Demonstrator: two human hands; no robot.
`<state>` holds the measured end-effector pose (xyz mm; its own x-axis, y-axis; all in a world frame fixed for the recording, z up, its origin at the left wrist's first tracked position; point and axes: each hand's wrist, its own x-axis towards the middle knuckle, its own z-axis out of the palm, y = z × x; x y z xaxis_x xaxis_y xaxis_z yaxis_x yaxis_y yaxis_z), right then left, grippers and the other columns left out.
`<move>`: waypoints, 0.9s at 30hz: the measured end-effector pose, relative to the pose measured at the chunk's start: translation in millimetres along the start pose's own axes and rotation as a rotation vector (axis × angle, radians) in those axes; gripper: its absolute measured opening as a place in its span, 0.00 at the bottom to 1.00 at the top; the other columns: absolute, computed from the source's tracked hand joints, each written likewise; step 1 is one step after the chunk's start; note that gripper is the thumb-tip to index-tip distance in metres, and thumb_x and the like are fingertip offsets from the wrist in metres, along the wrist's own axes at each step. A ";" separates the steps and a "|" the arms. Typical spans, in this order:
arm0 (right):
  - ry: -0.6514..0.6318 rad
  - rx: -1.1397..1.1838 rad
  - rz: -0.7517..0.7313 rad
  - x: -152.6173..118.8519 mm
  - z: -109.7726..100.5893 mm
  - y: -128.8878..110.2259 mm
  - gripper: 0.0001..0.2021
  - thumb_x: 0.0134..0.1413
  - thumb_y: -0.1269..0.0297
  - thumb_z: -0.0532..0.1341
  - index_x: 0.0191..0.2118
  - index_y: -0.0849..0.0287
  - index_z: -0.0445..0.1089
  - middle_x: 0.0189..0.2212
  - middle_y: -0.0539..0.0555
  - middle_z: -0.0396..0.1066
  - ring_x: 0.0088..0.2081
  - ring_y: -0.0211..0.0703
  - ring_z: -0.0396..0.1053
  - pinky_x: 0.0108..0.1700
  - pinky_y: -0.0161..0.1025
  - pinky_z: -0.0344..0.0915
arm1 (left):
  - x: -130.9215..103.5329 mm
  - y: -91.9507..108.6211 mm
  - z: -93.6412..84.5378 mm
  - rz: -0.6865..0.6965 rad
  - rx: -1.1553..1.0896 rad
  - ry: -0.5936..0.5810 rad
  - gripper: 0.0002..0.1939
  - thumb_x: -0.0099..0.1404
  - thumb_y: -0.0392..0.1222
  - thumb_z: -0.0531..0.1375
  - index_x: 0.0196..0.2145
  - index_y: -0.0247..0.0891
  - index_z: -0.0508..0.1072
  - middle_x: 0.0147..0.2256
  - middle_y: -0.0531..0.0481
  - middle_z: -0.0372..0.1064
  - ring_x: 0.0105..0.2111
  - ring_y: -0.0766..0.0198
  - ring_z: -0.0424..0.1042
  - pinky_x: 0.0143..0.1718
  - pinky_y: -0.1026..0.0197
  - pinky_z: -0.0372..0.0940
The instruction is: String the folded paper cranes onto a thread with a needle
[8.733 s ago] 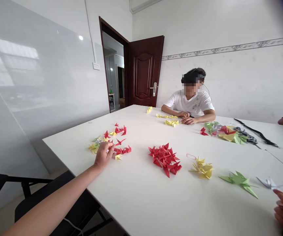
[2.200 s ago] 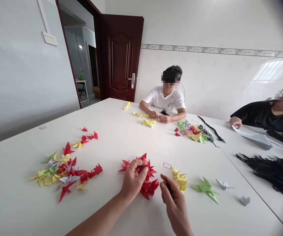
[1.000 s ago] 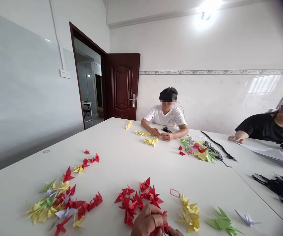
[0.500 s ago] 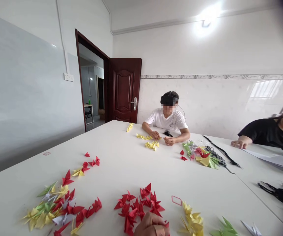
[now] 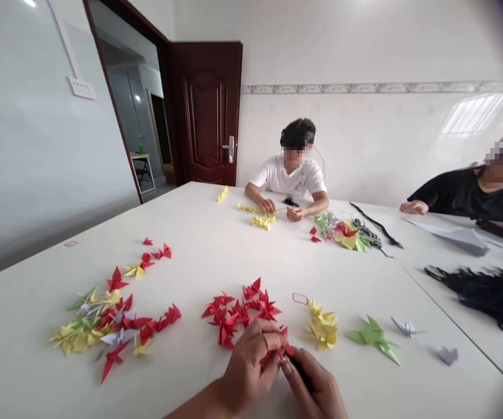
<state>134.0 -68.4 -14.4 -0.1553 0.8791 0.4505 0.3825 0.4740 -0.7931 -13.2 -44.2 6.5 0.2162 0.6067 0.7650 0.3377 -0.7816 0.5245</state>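
My left hand (image 5: 254, 361) is closed on a red folded paper crane (image 5: 273, 354) at the bottom centre. My right hand (image 5: 315, 384) meets it from the right, its fingers pinched at the same crane, with something dark beneath them. A pile of red cranes (image 5: 243, 308) lies just beyond my left hand. Yellow cranes (image 5: 323, 326) sit beyond my right hand. Farther right are a green crane (image 5: 372, 336) and a white one (image 5: 406, 327).
Mixed cranes (image 5: 98, 326) spread over the table (image 5: 190, 250) at left. Black cords (image 5: 482, 299) lie at right. A person in white (image 5: 289, 177) across the table handles something near yellow cranes; another in black (image 5: 456, 192) sits by papers (image 5: 456, 235).
The view has tipped down, so the scene sits higher. Both my hands now show, meeting at the red crane; only one showed before. The person in black has turned slightly.
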 end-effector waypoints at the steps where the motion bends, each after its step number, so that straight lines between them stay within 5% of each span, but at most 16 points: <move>1: -0.011 0.011 0.014 -0.2 -1.2 -2.8 0.10 0.56 0.60 0.56 0.38 0.59 0.71 0.30 0.55 0.73 0.31 0.40 0.71 0.34 0.31 0.68 | 0.8 0.5 -0.5 -0.009 -0.013 0.000 0.18 0.56 0.23 0.53 0.41 0.40 0.67 0.37 0.46 0.66 0.38 0.65 0.69 0.38 0.64 0.68; 15: -0.020 -0.031 0.015 2.1 -3.7 -3.4 0.09 0.59 0.62 0.53 0.37 0.60 0.67 0.23 0.49 0.65 0.24 0.34 0.62 0.26 0.29 0.61 | -0.5 -0.2 1.4 -0.017 -0.031 0.001 0.17 0.57 0.24 0.54 0.43 0.37 0.67 0.37 0.46 0.66 0.37 0.66 0.68 0.36 0.66 0.68; 27: -0.037 -0.027 0.042 2.5 -5.4 -4.3 0.10 0.59 0.61 0.53 0.32 0.59 0.66 0.26 0.52 0.68 0.27 0.36 0.64 0.30 0.31 0.62 | -2.1 0.6 2.3 0.006 -0.017 -0.033 0.20 0.59 0.24 0.53 0.47 0.39 0.66 0.40 0.45 0.66 0.39 0.64 0.69 0.37 0.62 0.69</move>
<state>136.9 -68.5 -7.7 -0.1718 0.8996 0.4016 0.4135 0.4358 -0.7994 -11.3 -45.6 4.3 0.2486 0.6060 0.7556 0.3202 -0.7877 0.5263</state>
